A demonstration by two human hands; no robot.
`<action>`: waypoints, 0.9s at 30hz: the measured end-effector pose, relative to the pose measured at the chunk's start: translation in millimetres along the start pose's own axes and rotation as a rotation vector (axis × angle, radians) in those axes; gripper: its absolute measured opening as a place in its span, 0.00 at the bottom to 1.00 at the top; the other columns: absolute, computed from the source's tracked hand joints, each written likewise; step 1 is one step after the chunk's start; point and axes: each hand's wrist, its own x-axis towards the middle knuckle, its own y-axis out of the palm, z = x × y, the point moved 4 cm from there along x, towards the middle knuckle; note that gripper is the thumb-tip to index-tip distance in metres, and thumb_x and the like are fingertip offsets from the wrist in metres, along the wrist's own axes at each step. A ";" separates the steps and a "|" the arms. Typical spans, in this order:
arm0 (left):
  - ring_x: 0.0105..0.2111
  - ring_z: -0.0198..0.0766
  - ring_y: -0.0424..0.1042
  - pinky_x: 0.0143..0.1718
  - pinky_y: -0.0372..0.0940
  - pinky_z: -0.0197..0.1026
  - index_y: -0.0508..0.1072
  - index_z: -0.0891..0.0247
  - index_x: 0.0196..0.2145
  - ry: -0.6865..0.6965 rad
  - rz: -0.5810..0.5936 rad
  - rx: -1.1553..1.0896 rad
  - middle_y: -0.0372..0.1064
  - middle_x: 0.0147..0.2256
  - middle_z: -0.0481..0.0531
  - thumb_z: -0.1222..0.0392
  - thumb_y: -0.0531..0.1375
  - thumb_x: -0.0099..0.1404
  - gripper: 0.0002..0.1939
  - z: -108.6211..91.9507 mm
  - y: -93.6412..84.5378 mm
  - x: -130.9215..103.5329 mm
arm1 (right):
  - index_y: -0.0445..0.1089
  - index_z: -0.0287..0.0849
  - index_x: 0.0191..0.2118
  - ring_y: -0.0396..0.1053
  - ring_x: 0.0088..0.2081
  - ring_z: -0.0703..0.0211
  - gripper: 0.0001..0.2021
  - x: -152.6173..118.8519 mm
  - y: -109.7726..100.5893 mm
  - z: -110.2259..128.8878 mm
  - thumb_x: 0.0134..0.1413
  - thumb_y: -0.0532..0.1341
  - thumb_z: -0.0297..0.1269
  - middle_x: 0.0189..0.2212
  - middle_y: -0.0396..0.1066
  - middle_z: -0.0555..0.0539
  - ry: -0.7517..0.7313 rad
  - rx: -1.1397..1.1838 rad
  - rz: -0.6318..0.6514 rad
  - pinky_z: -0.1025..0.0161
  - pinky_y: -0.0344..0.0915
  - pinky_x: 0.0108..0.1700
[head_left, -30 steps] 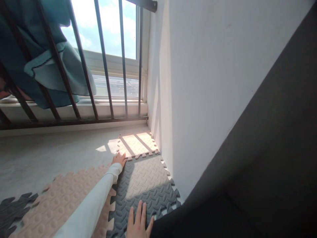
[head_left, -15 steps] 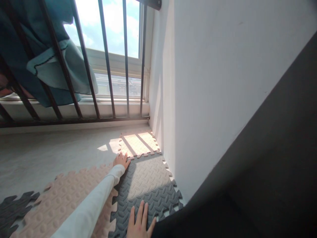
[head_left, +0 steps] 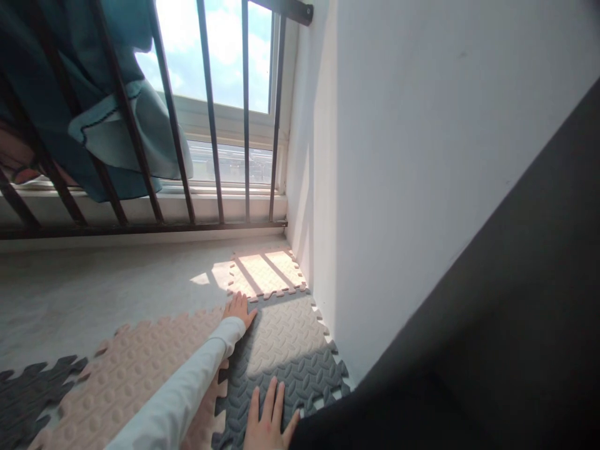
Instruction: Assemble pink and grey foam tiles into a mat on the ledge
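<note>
My left hand [head_left: 239, 309], at the end of a pale sleeve, lies palm down on the upper left corner of a grey foam mat tile [head_left: 276, 350]. Its fingertips reach the seam with a beige foam tile [head_left: 267, 273] in the corner. Lower down, my right hand [head_left: 268, 417] rests flat on the grey tile's near part, fingers spread. Neither hand grips anything. To the left lies a pink foam tile [head_left: 154, 362] with round bumps, partly hidden under my left arm; its toothed edge runs beside the grey tile.
A white wall [head_left: 398, 156] rises right of the tiles. Dark railing bars [head_left: 213, 119] stand before a window, with teal cloth [head_left: 135, 131] hanging behind them. A dark grey foam tile [head_left: 35, 394] lies at far left on the pale floor [head_left: 117, 281]. A dark area fills the lower right.
The whole view has shifted slightly to the right. My left hand has moved slightly over the grey tile's upper left corner, while my right hand stays flat on the tile.
</note>
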 end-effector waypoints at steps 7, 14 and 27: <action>0.60 0.45 0.40 0.58 0.40 0.49 0.46 0.67 0.59 0.181 0.006 0.016 0.39 0.61 0.56 0.54 0.45 0.61 0.30 -44.3 -5.4 -12.6 | 0.56 0.56 0.54 0.40 0.60 0.48 0.19 1.1 5.5 -2.0 0.57 0.46 0.40 0.59 0.43 0.45 -0.019 0.038 0.007 0.31 0.36 0.52; 0.60 0.46 0.43 0.59 0.36 0.52 0.48 0.71 0.59 0.154 0.008 0.068 0.41 0.60 0.61 0.47 0.45 0.60 0.34 -51.1 -10.6 -16.1 | 0.53 0.59 0.55 0.37 0.60 0.50 0.19 5.7 12.0 -3.6 0.58 0.43 0.37 0.60 0.40 0.48 -0.015 0.048 0.076 0.31 0.34 0.53; 0.60 0.45 0.39 0.58 0.37 0.53 0.46 0.68 0.59 0.250 0.016 0.039 0.41 0.61 0.56 0.49 0.40 0.62 0.31 -100.3 -16.7 -8.7 | 0.55 0.60 0.54 0.42 0.59 0.52 0.19 1.0 0.6 -4.7 0.56 0.45 0.46 0.59 0.45 0.48 -0.044 0.009 -0.010 0.34 0.40 0.53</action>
